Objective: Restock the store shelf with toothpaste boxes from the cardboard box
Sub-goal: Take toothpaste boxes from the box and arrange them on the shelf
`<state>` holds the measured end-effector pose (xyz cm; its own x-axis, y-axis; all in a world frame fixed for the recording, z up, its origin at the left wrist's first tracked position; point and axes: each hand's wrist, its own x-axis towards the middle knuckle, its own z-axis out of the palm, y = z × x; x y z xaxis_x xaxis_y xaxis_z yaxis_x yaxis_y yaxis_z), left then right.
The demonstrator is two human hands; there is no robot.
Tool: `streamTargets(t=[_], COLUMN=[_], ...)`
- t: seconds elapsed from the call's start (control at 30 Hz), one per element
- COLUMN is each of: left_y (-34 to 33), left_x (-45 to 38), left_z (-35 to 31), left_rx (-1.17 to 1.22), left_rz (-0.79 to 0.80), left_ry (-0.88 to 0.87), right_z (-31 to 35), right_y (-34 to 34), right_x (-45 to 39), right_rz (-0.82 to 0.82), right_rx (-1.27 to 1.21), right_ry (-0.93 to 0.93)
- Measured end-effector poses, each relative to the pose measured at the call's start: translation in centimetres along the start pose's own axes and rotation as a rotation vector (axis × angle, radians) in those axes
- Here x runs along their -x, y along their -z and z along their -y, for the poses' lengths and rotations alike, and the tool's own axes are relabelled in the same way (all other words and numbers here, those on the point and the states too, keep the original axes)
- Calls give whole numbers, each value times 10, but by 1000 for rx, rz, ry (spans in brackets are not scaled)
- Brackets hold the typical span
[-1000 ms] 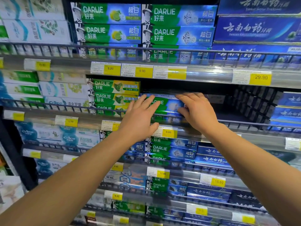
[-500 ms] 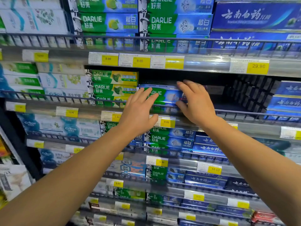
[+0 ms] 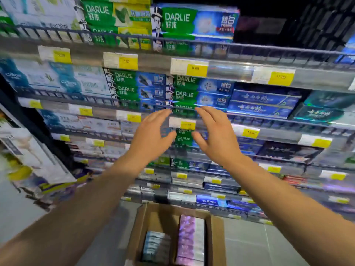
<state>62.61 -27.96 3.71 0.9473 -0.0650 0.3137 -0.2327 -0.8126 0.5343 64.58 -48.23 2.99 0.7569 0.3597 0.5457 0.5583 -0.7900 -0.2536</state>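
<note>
A green-and-blue Darlie toothpaste box [image 3: 194, 20] lies on top of its stack on the upper shelf, behind the wire rail. My left hand [image 3: 151, 135] and my right hand [image 3: 215, 135] hang in the air in front of the lower shelves, fingers spread, holding nothing. They face each other about a hand's width apart. On the floor below stands the open cardboard box [image 3: 151, 217], with purple-white [image 3: 190, 239] and pale blue [image 3: 156, 246] toothpaste boxes stacked inside.
Tiered shelves [image 3: 249, 73] with yellow price tags carry green Darlie boxes [image 3: 134, 87] and dark blue boxes [image 3: 263, 102]. A dark gap [image 3: 278, 25] lies right of the top Darlie stack. White packs hang at the left [image 3: 32, 150]. Grey floor tiles [image 3: 259, 246] lie right of the carton.
Both hands have let go of the Darlie box on the shelf and come down and back, now empty. The view has tipped downward, bringing the cardboard box into sight.
</note>
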Motion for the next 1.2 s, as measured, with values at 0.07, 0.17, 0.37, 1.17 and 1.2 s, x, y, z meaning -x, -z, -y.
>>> streamTargets(t=[0.07, 0.17, 0.37, 1.17, 1.2], left_y=[-19, -49, -114, -544, -557], left_x=[25, 62, 116, 329, 334], left_z=[16, 44, 116, 460, 466], left_rx=[26, 70, 53, 82, 81], left_rz=[80, 104, 368, 747, 745], left_ry=[74, 128, 346, 607, 596], right_z=[2, 5, 9, -69, -74], right_y=[-25, -66, -156, -646, -662], right_x=[27, 67, 133, 460, 473], right_rz=[110, 265, 546, 1040, 1048], right_rx=[-25, -61, -112, -87, -91], right_ry=[-43, -98, -258, -507, -513])
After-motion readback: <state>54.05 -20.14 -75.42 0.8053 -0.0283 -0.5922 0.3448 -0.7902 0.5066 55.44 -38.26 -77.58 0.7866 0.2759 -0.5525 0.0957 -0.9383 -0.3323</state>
